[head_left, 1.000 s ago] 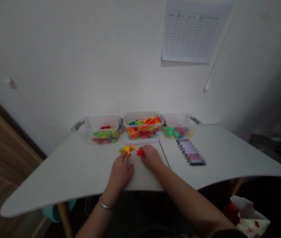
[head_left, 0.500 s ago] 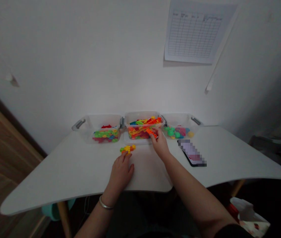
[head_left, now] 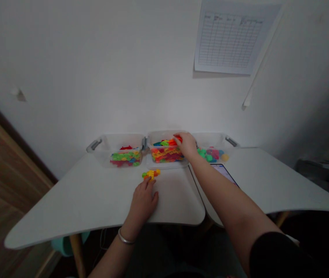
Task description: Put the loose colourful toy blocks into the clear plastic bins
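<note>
My left hand (head_left: 143,199) lies on the white table with its thumb apart. Its fingertips touch the near edge of a small joined figure of yellow, orange and green building blocks (head_left: 152,173). Reaching over the near rim of the middle clear plastic bin (head_left: 167,166), my right hand (head_left: 186,144) has its fingers closed around an orange building block (head_left: 178,138), which is partly hidden by the fingers. More mixed building blocks (head_left: 167,154) fill that bin below the hand.
A left bin (head_left: 97,156) holds green and red pieces, and a right bin (head_left: 219,141) holds round green, pink and yellow pieces. Partly behind my right forearm lies a phone (head_left: 225,172). A seam divides the white tabletop (head_left: 94,200). A printed sheet (head_left: 228,42) hangs on the wall.
My right hand has moved up and away from me, from in front of the middle bin to over its inside, with the orange block. My left hand stays by the block figure.
</note>
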### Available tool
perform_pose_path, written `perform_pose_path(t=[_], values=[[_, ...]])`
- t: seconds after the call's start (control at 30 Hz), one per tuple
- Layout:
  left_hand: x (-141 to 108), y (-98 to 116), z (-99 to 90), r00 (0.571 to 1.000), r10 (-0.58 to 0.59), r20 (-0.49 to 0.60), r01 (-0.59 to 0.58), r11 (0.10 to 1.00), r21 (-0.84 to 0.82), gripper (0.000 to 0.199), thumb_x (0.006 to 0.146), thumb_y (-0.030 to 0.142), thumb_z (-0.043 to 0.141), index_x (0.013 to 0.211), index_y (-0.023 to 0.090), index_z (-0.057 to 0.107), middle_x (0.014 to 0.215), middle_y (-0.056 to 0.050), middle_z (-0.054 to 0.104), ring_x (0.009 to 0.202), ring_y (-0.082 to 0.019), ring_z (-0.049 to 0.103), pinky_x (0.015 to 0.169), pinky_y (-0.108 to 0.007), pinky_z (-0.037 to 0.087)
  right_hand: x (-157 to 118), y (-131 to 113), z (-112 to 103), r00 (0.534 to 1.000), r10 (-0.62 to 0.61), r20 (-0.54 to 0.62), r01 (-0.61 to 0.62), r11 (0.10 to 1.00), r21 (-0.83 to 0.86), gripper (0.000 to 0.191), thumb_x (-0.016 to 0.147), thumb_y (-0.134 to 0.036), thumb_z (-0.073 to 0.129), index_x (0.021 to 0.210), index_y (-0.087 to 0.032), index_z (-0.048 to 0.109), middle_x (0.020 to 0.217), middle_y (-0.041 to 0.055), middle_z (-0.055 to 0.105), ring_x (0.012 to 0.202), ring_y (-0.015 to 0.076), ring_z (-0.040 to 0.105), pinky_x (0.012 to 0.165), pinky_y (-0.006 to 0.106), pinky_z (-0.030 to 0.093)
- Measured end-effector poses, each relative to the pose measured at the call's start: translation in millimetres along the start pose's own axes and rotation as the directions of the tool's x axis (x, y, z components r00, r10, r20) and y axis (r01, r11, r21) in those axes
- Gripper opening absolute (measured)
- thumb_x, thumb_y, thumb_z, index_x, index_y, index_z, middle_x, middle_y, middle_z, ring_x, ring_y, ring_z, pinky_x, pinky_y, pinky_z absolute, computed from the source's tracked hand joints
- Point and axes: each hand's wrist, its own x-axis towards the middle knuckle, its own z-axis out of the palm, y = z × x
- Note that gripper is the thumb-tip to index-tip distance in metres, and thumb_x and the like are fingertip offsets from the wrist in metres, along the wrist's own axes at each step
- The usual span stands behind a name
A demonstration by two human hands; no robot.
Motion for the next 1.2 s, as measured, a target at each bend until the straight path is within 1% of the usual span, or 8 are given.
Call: perform_pose_path(t=[0.2, 0.5, 0.63, 0.73, 0.87, 0.97, 1.07, 1.2], values=[[0, 0, -1.8, 1.000, 0.005, 0.009, -0.005, 1.000, 0.001, 0.042, 0.084, 0.022, 0.052, 0.125, 0.014, 0.056, 0.131, -0.017, 0.058, 0.121, -0.030, 0.056, 0.103, -0.048, 0.046, 0, 4, 7, 0.997, -0.045, 0.064, 0.051, 0.995, -0.089, 0.028, 0.096, -0.027, 0.048, 0.100, -0.018, 0.074, 0.104, 0.0086, 0.073, 0.106, 0.0240, 0.057, 0.099, 0.038, 0.039], [1, 2, -5.8, 0.999, -0.006, 0.035, 0.006, 1.000, 0.009, 0.042, 0.085, 0.022, 0.053, 0.125, 0.013, 0.057, 0.131, -0.017, 0.058, 0.120, -0.031, 0.056, 0.102, -0.047, 0.047, -8, 8, 12, 0.984, -0.116, 0.134, 0.121, 0.992, -0.031, 0.031, 0.095, -0.021, 0.042, 0.111, -0.017, 0.068, 0.124, 0.0107, 0.066, 0.121, 0.0227, 0.053, 0.109, 0.042, 0.034], [1, 3, -8.2, 0.999, 0.002, 0.047, -0.002, 1.000, 0.015, 0.042, 0.084, 0.021, 0.053, 0.125, 0.012, 0.057, 0.131, -0.018, 0.058, 0.120, -0.031, 0.057, 0.103, -0.047, 0.047, -19, 12, 13, 0.994, -0.096, 0.058, 0.095, 0.995, 0.022, 0.039, 0.092, -0.025, 0.043, 0.126, -0.016, 0.059, 0.144, 0.0127, 0.051, 0.135, 0.0248, 0.041, 0.116, 0.046, 0.026], [1, 4, -7.9, 0.999, -0.002, 0.038, 0.001, 1.000, 0.022, 0.041, 0.085, 0.021, 0.053, 0.125, 0.012, 0.057, 0.132, -0.018, 0.057, 0.120, -0.030, 0.057, 0.103, -0.046, 0.047, -31, 16, 15, 0.997, -0.048, -0.068, 0.054, 0.994, 0.090, 0.061, 0.087, -0.028, 0.050, 0.144, -0.009, 0.039, 0.152, 0.0189, 0.036, 0.142, 0.0264, 0.031, 0.117, 0.047, 0.025], [1, 3, -5.6, 0.999, 0.001, 0.036, -0.002, 1.000, 0.020, 0.042, 0.085, 0.021, 0.053, 0.125, 0.010, 0.057, 0.132, -0.019, 0.057, 0.120, -0.031, 0.056, 0.103, -0.047, 0.047, -60, 12, 24, 0.955, -0.025, -0.295, 0.073, 0.986, 0.151, 0.071, 0.083, -0.029, 0.050, 0.147, -0.008, 0.027, 0.151, 0.0213, 0.032, 0.144, 0.0283, 0.026, 0.117, 0.051, 0.026], [1, 3, -4.4, 1.000, 0.003, 0.030, -0.003, 1.000, 0.017, 0.042, 0.084, 0.021, 0.054, 0.125, 0.010, 0.057, 0.132, -0.019, 0.058, 0.120, -0.031, 0.056, 0.102, -0.047, 0.048, -93, 3, 38, 0.928, -0.006, -0.372, 0.089, 0.975, 0.204, 0.069, 0.082, -0.026, 0.048, 0.147, -0.014, 0.027, 0.150, 0.0184, 0.032, 0.143, 0.0282, 0.027, 0.116, 0.054, 0.028], [1, 2, -4.1, 1.000, 0.015, 0.016, -0.015, 1.000, 0.006, 0.043, 0.084, 0.022, 0.055, 0.125, 0.011, 0.057, 0.131, -0.018, 0.059, 0.120, -0.030, 0.057, 0.102, -0.047, 0.047, -125, -7, 56, 0.963, 0.010, -0.268, 0.072, 0.952, 0.296, 0.063, 0.082, -0.025, 0.049, 0.143, -0.015, 0.035, 0.145, 0.0179, 0.040, 0.139, 0.0277, 0.034, 0.114, 0.052, 0.031], [1, 2, -3.5, 0.999, 0.050, 0.005, -0.050, 0.999, -0.010, 0.043, 0.083, 0.021, 0.055, 0.125, 0.013, 0.057, 0.131, -0.015, 0.060, 0.118, -0.029, 0.057, 0.103, -0.046, 0.046, -146, -19, 69, 0.991, -0.058, 0.120, 0.013, 0.940, 0.341, 0.049, 0.077, -0.021, 0.057, 0.126, -0.016, 0.057, 0.134, 0.0157, 0.052, 0.129, 0.0269, 0.045, 0.112, 0.049, 0.034]])
